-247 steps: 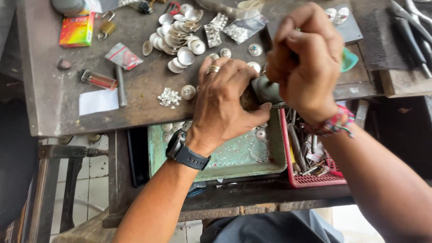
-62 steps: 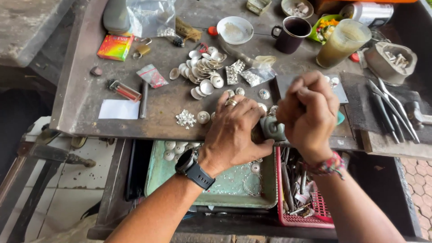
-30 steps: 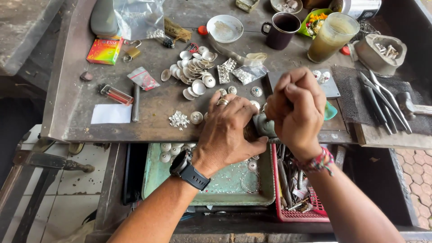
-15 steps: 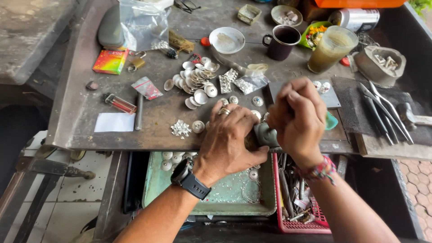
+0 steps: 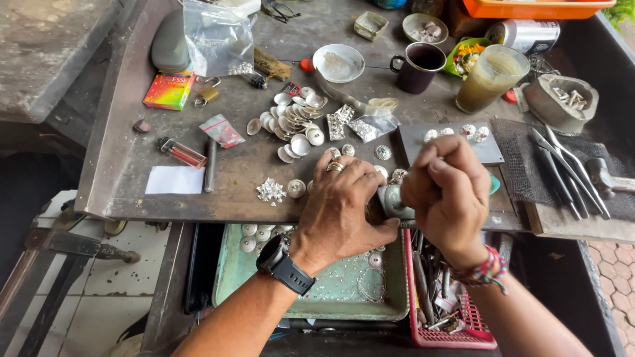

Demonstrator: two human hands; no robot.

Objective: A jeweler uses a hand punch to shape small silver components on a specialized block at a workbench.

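My left hand (image 5: 344,208), with a ring and a black wristwatch, wraps around a small grey-green rounded holder (image 5: 395,200) at the front edge of the metal workbench (image 5: 126,165). My right hand (image 5: 450,195), wearing beaded bracelets, is closed just right of it, its fingertips pinched over the holder's top on something too small to make out. A pile of small silver domed pieces (image 5: 294,122) lies behind my left hand. A grey plate (image 5: 493,151) with a few silver pieces sits behind my right hand.
A green tray (image 5: 344,294) and a red basket of tools (image 5: 440,307) sit in the open drawer below. On the bench: a dark mug (image 5: 420,66), a glass of drink (image 5: 489,79), a white dish (image 5: 338,63), pliers (image 5: 562,172), a lighter (image 5: 182,152), a colourful box (image 5: 170,90).
Both hands have stayed clasped on the holder at the bench's front edge. The view has shifted slightly, showing more of the bench's far side.
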